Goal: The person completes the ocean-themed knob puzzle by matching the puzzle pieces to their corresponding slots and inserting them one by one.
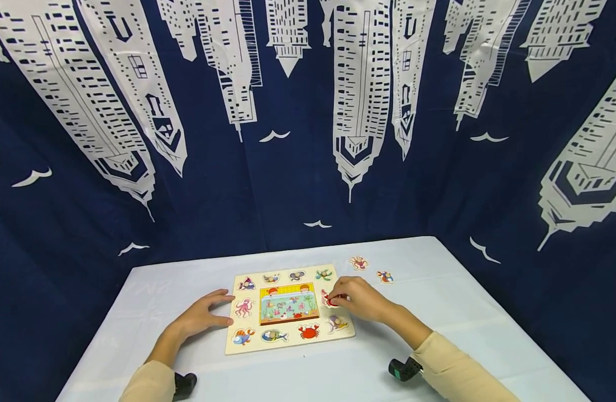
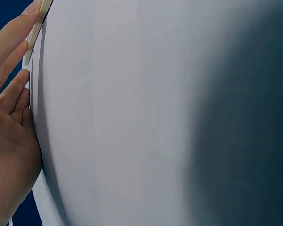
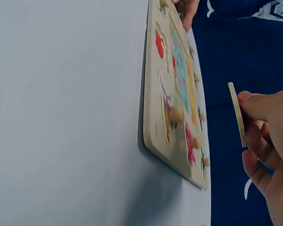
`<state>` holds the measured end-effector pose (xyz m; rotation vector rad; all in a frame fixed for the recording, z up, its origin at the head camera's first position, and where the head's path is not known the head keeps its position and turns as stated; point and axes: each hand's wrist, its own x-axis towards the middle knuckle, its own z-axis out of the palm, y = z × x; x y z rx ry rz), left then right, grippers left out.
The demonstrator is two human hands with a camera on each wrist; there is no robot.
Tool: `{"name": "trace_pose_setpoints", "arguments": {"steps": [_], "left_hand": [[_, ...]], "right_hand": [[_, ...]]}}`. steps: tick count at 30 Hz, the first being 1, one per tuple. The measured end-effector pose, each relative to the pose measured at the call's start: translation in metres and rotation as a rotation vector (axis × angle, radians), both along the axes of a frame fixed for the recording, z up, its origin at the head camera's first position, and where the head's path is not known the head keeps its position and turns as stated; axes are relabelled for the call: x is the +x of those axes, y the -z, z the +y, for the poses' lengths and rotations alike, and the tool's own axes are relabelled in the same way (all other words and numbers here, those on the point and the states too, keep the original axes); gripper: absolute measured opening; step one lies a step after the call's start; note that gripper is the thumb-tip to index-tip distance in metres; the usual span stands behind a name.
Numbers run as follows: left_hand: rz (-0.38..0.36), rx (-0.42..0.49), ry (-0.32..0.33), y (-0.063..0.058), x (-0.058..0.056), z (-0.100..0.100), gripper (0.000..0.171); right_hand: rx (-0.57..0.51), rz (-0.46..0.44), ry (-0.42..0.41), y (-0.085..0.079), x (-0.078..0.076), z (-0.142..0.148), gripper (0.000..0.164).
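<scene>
A flat wooden sea-animal puzzle board (image 1: 290,340) lies on the table. My right hand (image 1: 360,298) is over its right side, pinching a thin wooden puzzle piece (image 3: 237,115) with red crab-like legs showing below the fingertips in the head view. In the right wrist view the piece is held edge-on, raised off the board. Beneath it a pink piece (image 3: 189,146) with a wooden knob sits in the board. My left hand (image 1: 199,315) rests at the board's left edge, fingers and thumb spread, fingertips right at the rim. A red crab picture (image 1: 309,331) shows without a knob.
Beyond the board's upper right corner lie two loose pieces, a pink octopus (image 1: 358,263) and a blue and orange fish (image 1: 385,277). A white cloth covers the table (image 1: 413,346). Behind it hangs a dark blue curtain (image 1: 287,184) with white buildings.
</scene>
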<state>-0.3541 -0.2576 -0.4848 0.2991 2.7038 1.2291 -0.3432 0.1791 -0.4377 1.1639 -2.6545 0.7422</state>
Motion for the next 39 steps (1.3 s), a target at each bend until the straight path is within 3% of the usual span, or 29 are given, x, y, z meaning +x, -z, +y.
{"name": "trace_pose_setpoints", "arguments": {"steps": [8, 23, 32, 39], "left_hand": [[0.002, -0.017, 0.004, 0.002, 0.003, 0.001, 0.072], [-0.004, -0.001, 0.009, 0.005, 0.007, -0.001, 0.071], [-0.007, -0.008, 0.017, 0.007, 0.001, -0.001, 0.072], [-0.016, -0.013, 0.020, -0.003, -0.006, -0.001, 0.075]], "right_hand": [[0.015, -0.005, -0.116, 0.009, 0.010, -0.024, 0.008], [0.088, -0.014, -0.201, 0.039, 0.016, -0.051, 0.009], [0.098, -0.067, -0.148, 0.041, 0.013, -0.054, 0.009], [0.094, -0.059, -0.106, 0.036, 0.006, -0.056, 0.009]]}}
